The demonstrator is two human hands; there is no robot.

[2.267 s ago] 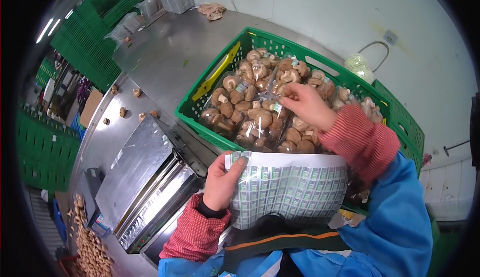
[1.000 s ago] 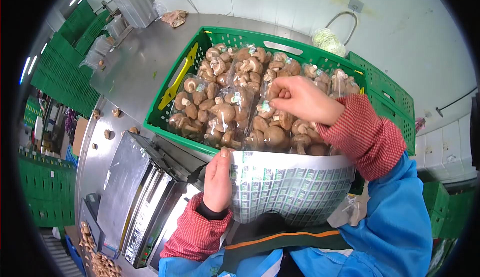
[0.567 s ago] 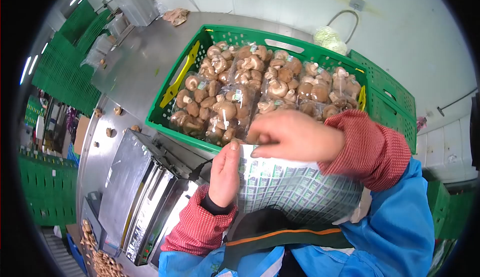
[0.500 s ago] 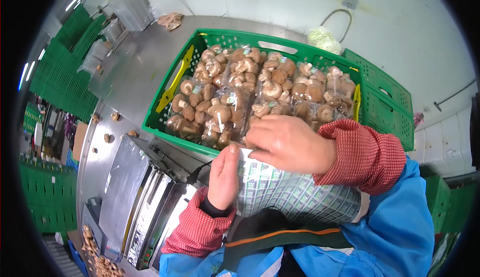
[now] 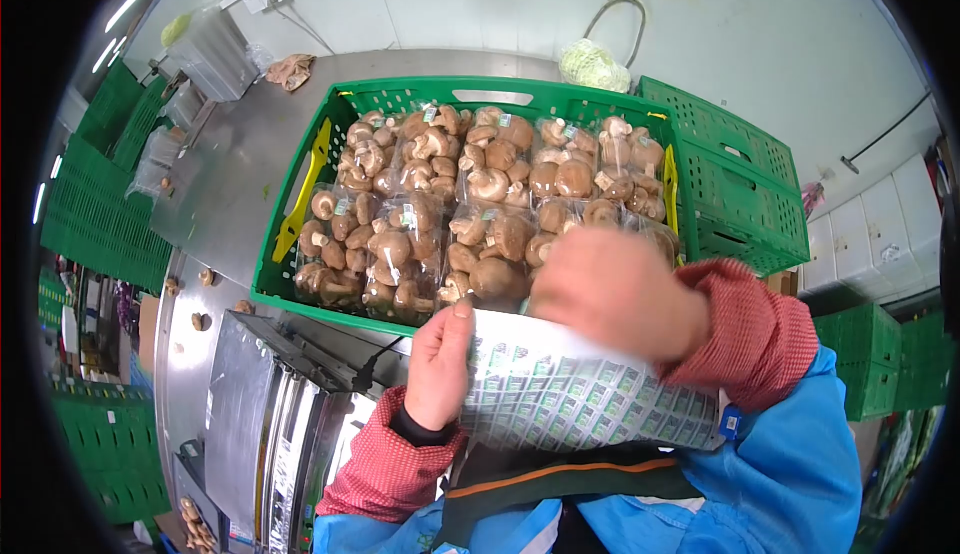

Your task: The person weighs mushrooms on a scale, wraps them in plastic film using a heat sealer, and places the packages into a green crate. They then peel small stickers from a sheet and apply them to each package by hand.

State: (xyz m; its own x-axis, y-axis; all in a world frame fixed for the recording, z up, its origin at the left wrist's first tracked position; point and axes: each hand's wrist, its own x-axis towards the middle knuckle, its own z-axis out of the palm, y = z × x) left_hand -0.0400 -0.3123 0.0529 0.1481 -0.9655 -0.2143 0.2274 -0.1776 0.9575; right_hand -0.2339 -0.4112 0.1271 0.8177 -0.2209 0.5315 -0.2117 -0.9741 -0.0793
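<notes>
My left hand (image 5: 438, 366) is closed on the left edge of a sheet of small green-and-white stickers (image 5: 570, 389), thumb on top. The sheet lies bent across the front of my body, its upper left part white. Over the sheet's upper edge is my right hand (image 5: 620, 294), blurred by motion, its fingers mostly hidden behind the back of the hand. Just beyond both hands stands a green crate (image 5: 330, 316) filled with clear-wrapped packs of brown mushrooms (image 5: 490, 254). Several packs in it carry a small sticker on top.
A metal wrapping machine (image 5: 245, 394) stands left of my left arm. Loose mushrooms (image 5: 200, 322) lie on the steel table (image 5: 215, 189). Stacked green crates (image 5: 745, 194) stand on the right, and a cabbage-like bundle (image 5: 595, 66) sits by the wall.
My right hand has moved off the sheet's upper left part, to the right and toward the packs. My left hand still holds the sheet. The view has shifted slightly, moving the crate left and down.
</notes>
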